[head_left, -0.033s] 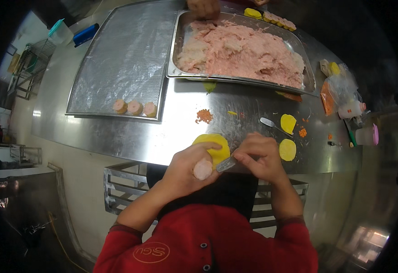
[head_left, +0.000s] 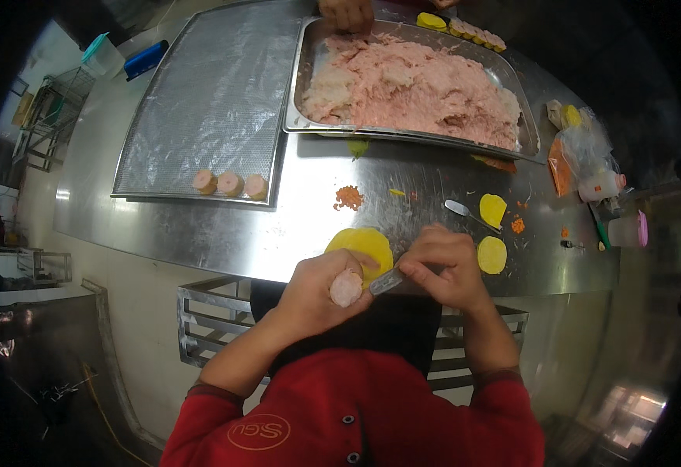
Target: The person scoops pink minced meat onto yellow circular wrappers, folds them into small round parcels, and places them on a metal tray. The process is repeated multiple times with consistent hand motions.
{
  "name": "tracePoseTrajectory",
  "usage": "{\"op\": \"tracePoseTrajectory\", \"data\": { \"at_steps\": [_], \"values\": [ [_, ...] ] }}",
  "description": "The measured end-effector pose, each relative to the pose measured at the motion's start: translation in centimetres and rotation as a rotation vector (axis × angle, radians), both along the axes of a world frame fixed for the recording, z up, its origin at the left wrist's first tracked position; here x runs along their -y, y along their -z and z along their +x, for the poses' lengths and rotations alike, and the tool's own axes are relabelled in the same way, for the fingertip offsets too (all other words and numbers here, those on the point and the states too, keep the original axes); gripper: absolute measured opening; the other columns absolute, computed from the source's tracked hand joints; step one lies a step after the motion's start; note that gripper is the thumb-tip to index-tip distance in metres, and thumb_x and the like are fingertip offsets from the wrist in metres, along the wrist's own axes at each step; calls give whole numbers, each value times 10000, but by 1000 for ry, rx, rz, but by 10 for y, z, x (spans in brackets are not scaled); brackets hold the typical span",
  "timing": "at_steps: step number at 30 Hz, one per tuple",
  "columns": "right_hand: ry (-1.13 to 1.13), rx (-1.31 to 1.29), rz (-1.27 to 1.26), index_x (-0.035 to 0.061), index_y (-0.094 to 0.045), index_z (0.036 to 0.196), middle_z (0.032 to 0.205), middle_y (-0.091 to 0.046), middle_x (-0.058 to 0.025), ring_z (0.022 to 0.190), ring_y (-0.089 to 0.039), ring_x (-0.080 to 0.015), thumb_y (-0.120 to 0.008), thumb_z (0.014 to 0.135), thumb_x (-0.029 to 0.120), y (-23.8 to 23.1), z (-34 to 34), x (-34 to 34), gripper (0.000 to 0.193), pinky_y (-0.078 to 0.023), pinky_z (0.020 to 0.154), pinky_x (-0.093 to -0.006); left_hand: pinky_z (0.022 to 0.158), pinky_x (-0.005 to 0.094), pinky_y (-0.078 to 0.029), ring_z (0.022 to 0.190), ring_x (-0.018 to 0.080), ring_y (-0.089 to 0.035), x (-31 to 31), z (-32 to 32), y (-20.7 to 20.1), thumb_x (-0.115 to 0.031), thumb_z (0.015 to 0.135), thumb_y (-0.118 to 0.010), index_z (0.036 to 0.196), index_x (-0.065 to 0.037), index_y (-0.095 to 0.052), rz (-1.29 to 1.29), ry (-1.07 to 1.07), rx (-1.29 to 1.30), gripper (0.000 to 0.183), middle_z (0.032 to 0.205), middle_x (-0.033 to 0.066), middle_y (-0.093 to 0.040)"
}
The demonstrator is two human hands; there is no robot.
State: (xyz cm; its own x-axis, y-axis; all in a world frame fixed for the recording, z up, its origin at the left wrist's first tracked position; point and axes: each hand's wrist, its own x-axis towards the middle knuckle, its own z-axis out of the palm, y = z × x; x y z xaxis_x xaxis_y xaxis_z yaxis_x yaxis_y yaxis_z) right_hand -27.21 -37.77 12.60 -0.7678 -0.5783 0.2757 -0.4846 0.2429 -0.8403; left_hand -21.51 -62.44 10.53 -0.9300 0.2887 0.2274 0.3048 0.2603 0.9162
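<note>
My left hand (head_left: 315, 289) is closed around a small open-topped dumpling (head_left: 347, 288), its pale pink filling showing at the top. Closed on the handle of a small metal spatula (head_left: 387, 281) is my right hand (head_left: 448, 268); the blade lies close beside the dumpling and my left fingers. Just beyond my left hand, round yellow wrappers (head_left: 352, 240) lie at the table edge, partly covered by my fingers. Two loose yellow wrappers, one upper (head_left: 492, 210) and one lower (head_left: 491, 255), rest right of my right hand. Another spatula (head_left: 458, 208) lies near them.
A deep metal pan (head_left: 298, 127) of pink minced filling (head_left: 418, 86) stands ahead. Left of it, a lined tray (head_left: 200, 101) carries three dumplings (head_left: 230, 184) at its near edge. Chopped orange bits (head_left: 348, 198) dot the table. Another person's hand (head_left: 347, 14) reaches the pan's far rim.
A finger of my left hand has bent slightly toward me over the yellow wrappers. Dumpling and spatula keep nearly the same places.
</note>
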Motion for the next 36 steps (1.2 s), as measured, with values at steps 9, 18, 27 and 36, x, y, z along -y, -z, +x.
{"op": "tracePoseTrajectory", "data": {
  "at_steps": [9, 18, 27, 36],
  "values": [
    [30, -132, 82, 53, -752, 778, 715, -637, -64, 684, -618, -247, -854, 809, 192, 3, 3, 23, 176, -453, 691, -371, 670, 342, -563, 741, 270, -730, -1, 11, -4, -98, 788, -857, 892, -57, -699, -2, -32, 126, 193, 821, 121, -722],
    [78, -155, 103, 63, -767, 799, 712, -626, -66, 668, -608, -259, -845, 818, 185, 5, 8, 29, 146, -472, 694, -389, 636, 294, -525, 675, 155, -679, -4, 9, 0, -89, 789, -852, 870, -44, -702, -22, -51, 54, 177, 781, 87, -712],
    [127, -124, 95, 54, -786, 852, 746, -673, -78, 703, -648, -249, -838, 816, 153, 11, 15, 30, 117, -499, 720, -365, 711, 317, -549, 773, 205, -713, -4, 9, 4, -77, 786, -850, 1001, -33, -716, -55, -45, 53, 257, 886, 105, -723],
    [63, -2, 29, 50, -777, 851, 808, -719, -73, 769, -677, -234, -856, 793, 140, 6, 10, -15, 133, -482, 763, -365, 862, 327, -560, 1039, 223, -721, -4, 5, 10, -57, 819, -842, 1113, -21, -676, 25, 41, -36, 340, 1192, 154, -703]
  ]
}}
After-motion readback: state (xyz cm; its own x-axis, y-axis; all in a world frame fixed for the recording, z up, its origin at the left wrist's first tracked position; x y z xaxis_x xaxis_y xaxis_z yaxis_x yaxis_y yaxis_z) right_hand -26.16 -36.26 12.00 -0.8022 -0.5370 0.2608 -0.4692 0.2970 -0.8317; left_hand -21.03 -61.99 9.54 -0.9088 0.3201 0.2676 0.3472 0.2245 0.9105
